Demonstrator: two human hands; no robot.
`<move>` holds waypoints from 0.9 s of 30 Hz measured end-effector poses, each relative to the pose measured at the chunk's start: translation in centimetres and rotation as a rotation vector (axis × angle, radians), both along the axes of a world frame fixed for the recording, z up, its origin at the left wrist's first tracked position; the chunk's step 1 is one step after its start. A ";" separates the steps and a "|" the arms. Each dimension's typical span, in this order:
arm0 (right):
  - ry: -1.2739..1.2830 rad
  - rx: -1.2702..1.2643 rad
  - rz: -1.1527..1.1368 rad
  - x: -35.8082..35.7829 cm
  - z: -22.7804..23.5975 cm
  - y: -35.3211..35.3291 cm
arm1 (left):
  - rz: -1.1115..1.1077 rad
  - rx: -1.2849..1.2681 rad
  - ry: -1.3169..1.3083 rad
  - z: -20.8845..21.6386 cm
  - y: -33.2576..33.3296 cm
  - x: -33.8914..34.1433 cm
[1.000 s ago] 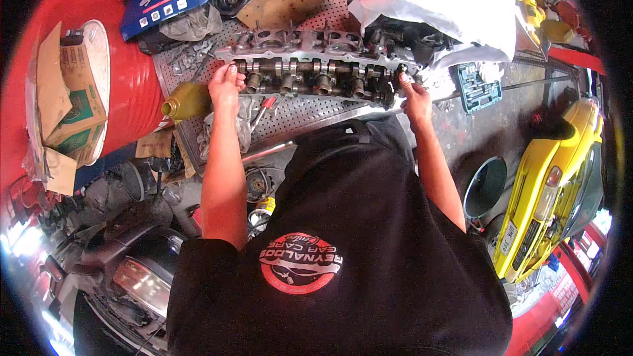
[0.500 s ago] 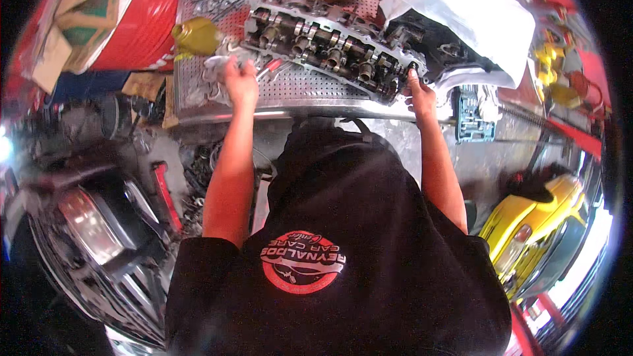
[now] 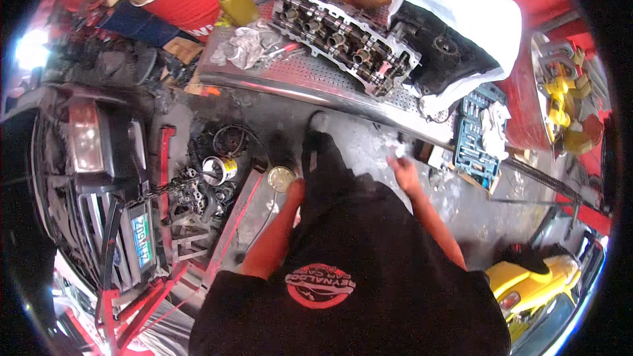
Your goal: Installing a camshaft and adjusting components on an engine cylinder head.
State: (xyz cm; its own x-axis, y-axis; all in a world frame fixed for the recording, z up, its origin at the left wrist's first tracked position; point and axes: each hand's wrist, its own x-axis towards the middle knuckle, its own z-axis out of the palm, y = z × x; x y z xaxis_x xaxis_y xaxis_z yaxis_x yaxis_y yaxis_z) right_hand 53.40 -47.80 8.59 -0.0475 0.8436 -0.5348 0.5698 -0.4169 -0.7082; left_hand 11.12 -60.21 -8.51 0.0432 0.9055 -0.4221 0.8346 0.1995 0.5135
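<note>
An engine cylinder head (image 3: 339,43) with exposed camshafts lies on the perforated metal bench (image 3: 290,78). A crumpled whitish rag (image 3: 245,46) and a red-handled tool (image 3: 288,48) rest left of it, near an olive-yellow jug (image 3: 237,6). My left hand (image 3: 297,192) hangs low by my body, its fingers hidden; a round pale disc-like thing (image 3: 281,179) appears right beside it, and whether they touch is unclear. Away from the bench edge, my right hand (image 3: 405,173) is over the floor, its fingers smeared by motion. Both hands are off the cylinder head.
A black engine cover (image 3: 448,49) sits on white sheeting (image 3: 504,26) at the right. Below it is an open teal socket case (image 3: 473,148) with a white cloth on it. Leftward are a red metal frame (image 3: 231,231), a white bucket (image 3: 219,170) and a dark vehicle (image 3: 89,138).
My right hand has let go of the cylinder head's right end. My left hand has left the rag area. Both have dropped toward my body, and the view has shifted, showing more floor.
</note>
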 end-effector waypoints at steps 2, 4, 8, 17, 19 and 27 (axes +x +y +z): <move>-0.339 -0.150 0.145 1.4 -3.8 -6.0 | 0.291 -0.087 -0.185 0.4 -4.0 1.3; -0.216 -0.399 0.156 4.8 -6.1 -11.0 | 0.500 -0.169 -0.333 1.8 -7.3 1.4; 0.220 -0.815 -0.070 8.6 -10.0 -14.4 | -0.229 0.014 0.229 4.6 -9.9 0.5; -0.426 -0.357 0.695 11.1 -9.7 -13.8 | -0.382 -0.211 0.288 2.3 -8.4 2.2; -0.460 -0.373 0.686 10.6 -7.7 -13.3 | -0.112 -0.139 0.105 1.8 -7.7 3.0; -0.305 -0.215 0.401 5.0 5.0 -6.8 | 0.564 -0.343 -0.180 2.3 -3.6 4.6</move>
State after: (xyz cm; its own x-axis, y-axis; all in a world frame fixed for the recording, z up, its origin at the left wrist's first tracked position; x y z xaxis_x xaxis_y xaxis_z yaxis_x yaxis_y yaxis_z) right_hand 58.36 -54.64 13.64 -0.1588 0.6615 -0.7329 0.8800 -0.2417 -0.4089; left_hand 15.68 -63.80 -6.16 -0.2999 0.6260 -0.7198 0.4628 0.7553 0.4641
